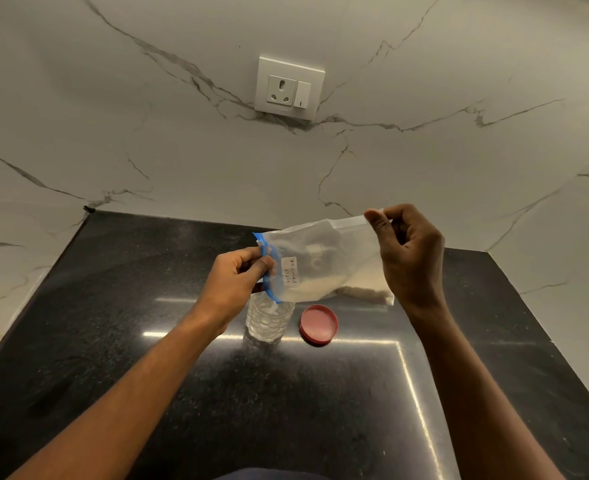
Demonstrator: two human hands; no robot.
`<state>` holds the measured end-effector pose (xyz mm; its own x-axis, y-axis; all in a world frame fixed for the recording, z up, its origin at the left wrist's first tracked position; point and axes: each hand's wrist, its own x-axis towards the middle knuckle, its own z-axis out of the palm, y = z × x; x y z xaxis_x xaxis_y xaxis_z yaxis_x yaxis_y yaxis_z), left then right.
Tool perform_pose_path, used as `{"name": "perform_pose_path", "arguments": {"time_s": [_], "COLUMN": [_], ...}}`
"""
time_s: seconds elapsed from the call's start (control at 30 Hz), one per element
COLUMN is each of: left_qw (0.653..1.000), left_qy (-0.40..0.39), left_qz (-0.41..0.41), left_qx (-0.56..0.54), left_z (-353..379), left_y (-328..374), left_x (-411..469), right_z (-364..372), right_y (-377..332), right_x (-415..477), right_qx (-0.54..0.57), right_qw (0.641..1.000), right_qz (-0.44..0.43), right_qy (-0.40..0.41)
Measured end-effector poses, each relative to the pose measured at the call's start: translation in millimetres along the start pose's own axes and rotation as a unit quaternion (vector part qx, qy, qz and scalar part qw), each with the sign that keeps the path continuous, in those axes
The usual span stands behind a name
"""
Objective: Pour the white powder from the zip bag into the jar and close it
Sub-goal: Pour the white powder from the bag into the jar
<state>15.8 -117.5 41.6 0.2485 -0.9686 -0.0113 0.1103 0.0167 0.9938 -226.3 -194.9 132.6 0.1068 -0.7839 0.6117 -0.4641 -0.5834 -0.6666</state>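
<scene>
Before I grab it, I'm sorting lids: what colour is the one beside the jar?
Red lid, head view.

Wall socket (288,87), black countertop (113,323)

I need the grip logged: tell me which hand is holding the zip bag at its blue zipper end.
The left hand pinches the zip bag at its blue zipper end, over the jar. The right hand holds the opposite, sealed corner, raised higher.

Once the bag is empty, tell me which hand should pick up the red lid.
Right, probably. The red lid lies on the counter to the right of the jar, almost under the right hand. The left hand would have to cross over the open jar.
</scene>
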Motion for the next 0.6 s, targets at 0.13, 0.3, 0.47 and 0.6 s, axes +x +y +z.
{"name": "perform_pose_path", "arguments": {"time_s": [0.13,0.3,0.47,0.6], "left_qw": [1.0,1.0,1.0,1.0], "left_qy": [-0.003,-0.008,-0.001,-0.001], "left_qz": [-0.003,-0.001,-0.001,-0.001], "left_qx": [-0.007,-0.009,-0.01,-0.016], "left_z": [-0.3,0.4,0.2,-2.8], "left_y": [-1.2,-2.1,-2.3,-2.7], "left_x": [-0.1,0.1,0.6,-0.7], "right_z": [-1.0,-4.5,-5.8,-6.6], "right_y": [-0.2,-2.6,-3.1,-1.0], "right_x": [2.1,0.6,-1.1,-3.7], "right_qx": [-0.002,0.003,0.004,0.003], "right_qw": [1.0,1.0,1.0,1.0], "right_qz": [0.005,0.006,0.011,0.009], "right_qy": [-0.006,0.005,0.003,-0.014]}}
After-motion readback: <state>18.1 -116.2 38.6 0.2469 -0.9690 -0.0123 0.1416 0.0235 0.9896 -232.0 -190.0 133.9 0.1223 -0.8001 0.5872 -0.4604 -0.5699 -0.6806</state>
